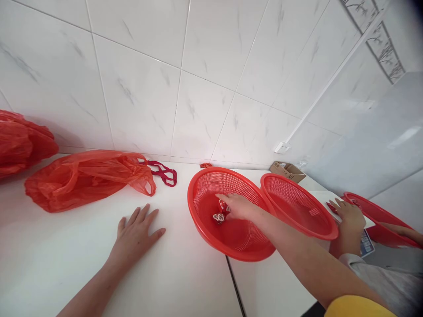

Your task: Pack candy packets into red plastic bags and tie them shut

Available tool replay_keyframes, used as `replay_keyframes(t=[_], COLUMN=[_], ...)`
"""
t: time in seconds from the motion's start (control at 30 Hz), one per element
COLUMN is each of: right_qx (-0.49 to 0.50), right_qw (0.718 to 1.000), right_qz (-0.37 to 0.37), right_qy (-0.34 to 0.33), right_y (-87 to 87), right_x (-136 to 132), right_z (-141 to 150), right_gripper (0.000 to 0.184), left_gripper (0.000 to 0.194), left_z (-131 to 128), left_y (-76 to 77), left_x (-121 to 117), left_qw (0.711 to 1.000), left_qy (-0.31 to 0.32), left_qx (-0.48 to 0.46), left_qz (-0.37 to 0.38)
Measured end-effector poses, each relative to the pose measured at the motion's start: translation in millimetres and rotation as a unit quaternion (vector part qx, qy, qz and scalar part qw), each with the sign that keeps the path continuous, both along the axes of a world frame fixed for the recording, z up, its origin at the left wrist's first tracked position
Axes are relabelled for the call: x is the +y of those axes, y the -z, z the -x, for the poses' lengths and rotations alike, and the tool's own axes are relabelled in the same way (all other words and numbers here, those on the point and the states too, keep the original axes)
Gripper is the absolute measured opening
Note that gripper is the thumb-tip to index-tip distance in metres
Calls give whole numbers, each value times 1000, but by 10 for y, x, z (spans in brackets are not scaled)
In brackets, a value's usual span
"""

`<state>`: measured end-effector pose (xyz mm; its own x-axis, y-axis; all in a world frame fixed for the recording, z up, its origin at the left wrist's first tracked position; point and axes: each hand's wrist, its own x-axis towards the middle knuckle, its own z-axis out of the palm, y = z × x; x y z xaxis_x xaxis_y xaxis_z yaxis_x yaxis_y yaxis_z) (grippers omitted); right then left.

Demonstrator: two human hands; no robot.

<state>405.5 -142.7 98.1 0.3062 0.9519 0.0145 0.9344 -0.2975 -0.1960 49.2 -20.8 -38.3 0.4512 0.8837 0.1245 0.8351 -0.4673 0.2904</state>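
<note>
My left hand (137, 231) lies flat on the white table (185, 281), fingers spread, holding nothing. My right hand (237, 207) reaches down into a red perforated plastic basket (206, 231). Its fingers close around small red-and-white wrapped packets (219, 217) near the basket's bottom; the thumb side is partly hidden. Left of the basket lies a knotted red plastic bag (89, 178), with a dark red strap (167, 174) beside it.
A second red basket (297, 211) touches the first on the right. Beyond it, another person's hand (348, 213) is by a third red basket (386, 215). A small cardboard box (287, 171) stands at the tiled wall. More red bags (24, 141) sit far left.
</note>
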Motion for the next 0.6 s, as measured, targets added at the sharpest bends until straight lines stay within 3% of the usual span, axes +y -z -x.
replay_keyframes(t=[0.1,0.17,0.23,0.33,0.4,0.6], right_qx=[46,42,24,18,10,-13], right_qw=[980,965,967,973,978,989], right_qz=[180,240,227,180,154,108], right_qy=[-77,-100,-113,-141,-142,-103], right_y=[392,507,527,437,330,83], right_x=[396,464,452,431,440,308], right_z=[338,406,400,364,342,189], right_gripper=[103,122,111,61,37,26], left_gripper=[62,62,62,63,63,64], left_z=[6,16,23,18,7,-8], left_y=[-1,5,12,27,37,39], left_x=[-3,-3,1,13,23,31], left_qw=[1000,1000,1000,1000,1000,1000], left_qy=[0,2,4,-1,-8,-16], left_qx=[3,4,5,7,9,14], left_qz=[-5,-11,-14,-8,1,7])
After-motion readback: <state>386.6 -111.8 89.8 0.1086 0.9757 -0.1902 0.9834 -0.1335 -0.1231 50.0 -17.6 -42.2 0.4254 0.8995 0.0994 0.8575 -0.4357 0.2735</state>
